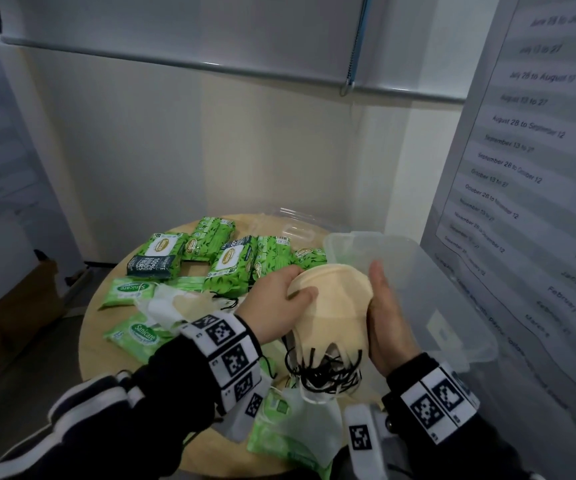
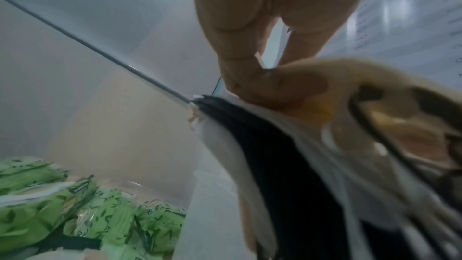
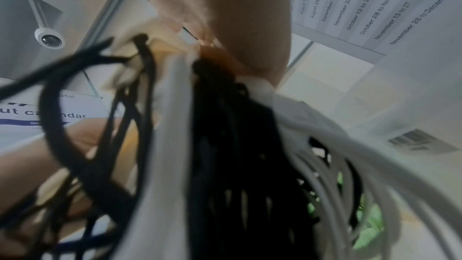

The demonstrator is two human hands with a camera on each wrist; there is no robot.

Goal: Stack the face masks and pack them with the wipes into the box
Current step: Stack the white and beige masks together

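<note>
A stack of face masks [image 1: 331, 306], beige on top with black ear loops hanging off its near end, is held up between both hands by the clear plastic box [image 1: 470, 323]. My left hand [image 1: 300, 282] grips its left edge, thumb on top; in the left wrist view the fingers [image 2: 250, 78] pinch the layered white, black and beige stack [image 2: 287, 145]. My right hand [image 1: 381, 296] lies flat against the right edge with straight fingers. The right wrist view is filled by the stack's loops [image 3: 212, 145]. Green wipes packs [image 1: 231, 265] lie on the round table [image 1: 96, 327].
A clear lid [image 1: 290, 226] lies behind the box. Loose white masks [image 1: 165, 303] and more wipes packs [image 1: 137, 334] are scattered on the table's near and left parts. A printed wall panel [image 1: 521, 168] stands close on the right. A cardboard box [image 1: 20, 306] sits on the floor at left.
</note>
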